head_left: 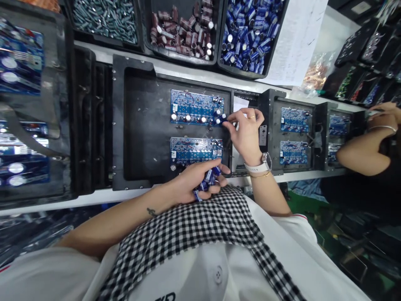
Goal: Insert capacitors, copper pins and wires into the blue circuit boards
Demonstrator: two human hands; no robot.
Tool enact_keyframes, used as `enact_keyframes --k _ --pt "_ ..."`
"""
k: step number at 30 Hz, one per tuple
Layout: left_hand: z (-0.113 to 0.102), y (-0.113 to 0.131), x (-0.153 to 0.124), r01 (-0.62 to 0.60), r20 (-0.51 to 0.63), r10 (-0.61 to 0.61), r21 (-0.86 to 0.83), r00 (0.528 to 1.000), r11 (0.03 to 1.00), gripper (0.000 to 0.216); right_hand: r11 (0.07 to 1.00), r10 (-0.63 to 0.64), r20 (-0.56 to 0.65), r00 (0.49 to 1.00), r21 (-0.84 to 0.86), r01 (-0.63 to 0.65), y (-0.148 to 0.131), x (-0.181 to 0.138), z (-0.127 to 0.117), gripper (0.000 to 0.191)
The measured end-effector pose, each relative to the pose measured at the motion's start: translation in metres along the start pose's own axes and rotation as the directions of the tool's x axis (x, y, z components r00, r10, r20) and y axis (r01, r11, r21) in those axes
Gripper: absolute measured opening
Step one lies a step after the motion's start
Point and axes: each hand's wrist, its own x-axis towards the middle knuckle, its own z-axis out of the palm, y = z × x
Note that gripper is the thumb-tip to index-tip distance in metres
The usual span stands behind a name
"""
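Head view: the only camera, looking down over your checked collar at the bench.
Your left hand [194, 177]: fingers curled closed around a handful of blue capacitors [208, 179], held just below the lower board [194, 149], at the near edge of the black fixture [140, 138].
Your right hand [247, 133]: thumb and forefinger pinched on one blue capacitor [221, 120]; the other fingers are loosely bent.
Where that capacitor is: at the right end of the upper board [194, 108]. You cannot tell whether its legs are seated.
Boards: both blue, lying flat in the fixture, one above the other, apart.
Your wrist: a white-strapped watch [261, 165] on the right arm.
Bins behind the fixture: grey-green parts [103, 16] on the left, maroon capacitors [181, 29] in the middle, loose blue capacitors [250, 33] on the right.
Beside the bins: a printed sheet [297, 37].
To your right: a second fixture [294, 133] with two more boards, and past it a co-worker's forearm [360, 154].
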Motion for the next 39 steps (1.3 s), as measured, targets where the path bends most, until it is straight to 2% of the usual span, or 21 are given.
enact_keyframes --k 3,6,10,15,20,22,25,27,29,31,35,39 --pt "-0.005 -0.003 -0.006 -0.075 0.021 0.076 -0.022 0.997 0.997 0.025 1.000 -0.003 0.007 1.000 0.021 0.003 0.002 0.001 0.002 0.022" --pt "-0.007 -0.004 -0.012 -0.168 -0.028 0.167 -0.019 0.985 0.986 0.019 0.999 0.009 -0.017 1.000 0.034 -0.009 0.002 0.000 0.004 0.021" --pt "-0.008 -0.003 -0.017 -0.240 -0.080 0.236 -0.044 0.968 0.970 0.027 1.000 0.003 -0.031 1.000 0.007 -0.003 -0.001 -0.007 0.002 0.017" --pt "-0.009 -0.002 -0.016 -0.287 -0.116 0.280 -0.047 0.953 0.957 0.024 0.998 0.033 -0.091 0.995 -0.058 -0.038 -0.007 -0.012 0.006 0.018" --pt "-0.007 -0.005 -0.015 -0.304 -0.210 0.286 -0.056 0.935 0.951 0.012 0.995 0.070 -0.118 0.990 -0.060 -0.078 -0.015 -0.010 0.016 0.021" --pt "-0.007 -0.007 -0.016 -0.322 -0.232 0.303 -0.047 0.924 0.946 0.012 0.997 0.063 -0.084 0.994 -0.035 -0.066 -0.018 -0.010 0.011 0.022" --pt "-0.008 -0.010 -0.015 -0.342 -0.232 0.323 -0.045 0.918 0.939 0.010 0.996 0.031 -0.020 0.999 0.084 -0.029 -0.027 -0.018 -0.017 0.020" --pt "-0.009 -0.012 -0.013 -0.326 -0.216 0.309 -0.047 0.926 0.944 0.016 0.965 -0.058 0.073 0.996 0.260 0.037 -0.036 -0.031 -0.044 0.024" --pt "-0.009 -0.015 -0.011 -0.261 -0.188 0.249 -0.046 0.950 0.964 0.027 0.877 -0.232 0.211 0.950 0.468 0.111 -0.045 -0.049 -0.066 0.030" --pt "-0.008 -0.018 -0.008 -0.167 -0.164 0.157 -0.049 0.974 0.985 0.031 0.838 -0.296 0.284 0.912 0.535 0.106 -0.049 -0.065 -0.076 0.026" --pt "-0.006 -0.025 -0.006 -0.083 -0.169 0.078 -0.019 0.982 0.996 0.023 0.934 -0.127 0.279 0.952 0.356 0.020 -0.038 -0.081 -0.055 0.021" --pt "-0.008 -0.030 -0.006 -0.106 -0.163 0.106 0.011 0.981 0.994 0.020 0.970 -0.116 0.291 0.950 0.239 0.045 -0.028 -0.080 -0.032 0.022"
